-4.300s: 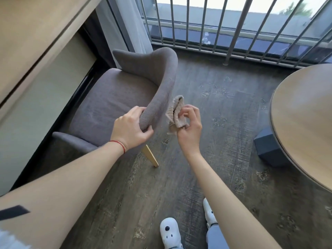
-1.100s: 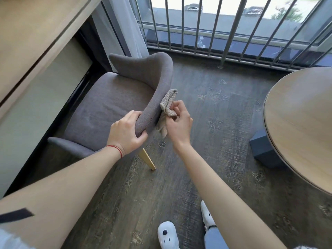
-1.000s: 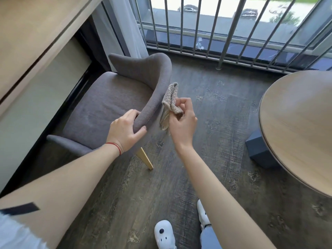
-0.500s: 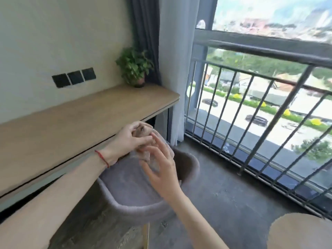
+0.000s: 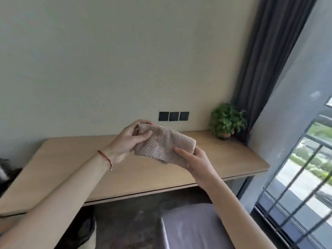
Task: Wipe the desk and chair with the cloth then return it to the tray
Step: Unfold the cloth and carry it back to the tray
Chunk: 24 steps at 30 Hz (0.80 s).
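A beige knitted cloth is held up in the air in front of me, above the wooden desk. My left hand pinches its upper left end. My right hand grips its lower right edge, thumb on top. The cloth is stretched partly open between both hands. The grey fabric chair shows at the bottom, below my right forearm, in front of the desk. No tray is in view.
A small potted plant stands at the desk's far right corner. Three black wall plates sit above the desk. A dark curtain and a railed window are on the right. A dark object lies at the left edge.
The view has swung up from the chair and floor to the desk and wall. My left hand let go of the chair back and took hold of the cloth; both hands now hold it spread.
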Available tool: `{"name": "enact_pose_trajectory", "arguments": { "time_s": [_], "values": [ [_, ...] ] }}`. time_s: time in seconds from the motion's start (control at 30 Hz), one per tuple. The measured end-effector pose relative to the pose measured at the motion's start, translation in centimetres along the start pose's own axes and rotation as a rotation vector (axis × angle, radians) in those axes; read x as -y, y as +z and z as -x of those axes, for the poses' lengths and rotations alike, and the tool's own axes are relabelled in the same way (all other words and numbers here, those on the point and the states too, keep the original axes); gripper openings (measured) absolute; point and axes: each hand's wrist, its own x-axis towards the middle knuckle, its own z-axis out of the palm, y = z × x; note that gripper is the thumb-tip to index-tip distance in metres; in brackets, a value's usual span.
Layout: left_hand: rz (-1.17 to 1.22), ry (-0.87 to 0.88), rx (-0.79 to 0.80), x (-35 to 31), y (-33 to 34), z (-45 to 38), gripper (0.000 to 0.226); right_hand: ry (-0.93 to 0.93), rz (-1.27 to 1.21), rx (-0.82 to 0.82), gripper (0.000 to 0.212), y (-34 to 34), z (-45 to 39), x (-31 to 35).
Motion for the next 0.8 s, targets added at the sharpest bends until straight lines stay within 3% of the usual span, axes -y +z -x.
{"name": "enact_pose_trajectory", "arguments": {
  "time_s": [0.13,0.23,0.3,0.4,0.57,0.7,0.8],
  "values": [
    [0.052,-0.071,-0.228,0.7,-9.2,-0.2,0.034,0.006,-0.011,0.114,0.016,7.3,-6.9,1.0],
    [0.075,-0.157,-0.386,1.5,-14.8,0.0,0.024,0.002,0.019,0.225,0.015,12.9,-11.8,1.3],
    [0.123,-0.232,-0.341,1.5,-18.3,-0.1,0.022,-0.006,0.048,0.3,0.017,16.6,-14.8,1.0],
    [0.176,-0.274,-0.29,1.3,-23.4,-1.0,0.04,-0.02,0.037,0.403,0.019,20.9,-19.4,-0.1],
    [0.198,-0.239,-0.442,0.9,-30.7,-3.7,0.046,-0.06,0.023,0.538,0.02,26.5,-26.8,-3.3],
    [0.213,-0.23,-0.561,-0.6,-36.1,-5.6,0.035,-0.013,0.137,0.643,0.038,31.1,-32.5,-6.7],
    [0.154,-0.231,-0.564,-2.3,-40.6,-5.6,0.029,0.138,0.191,0.834,0.058,35.2,-35.9,-7.0]
  ]
}}
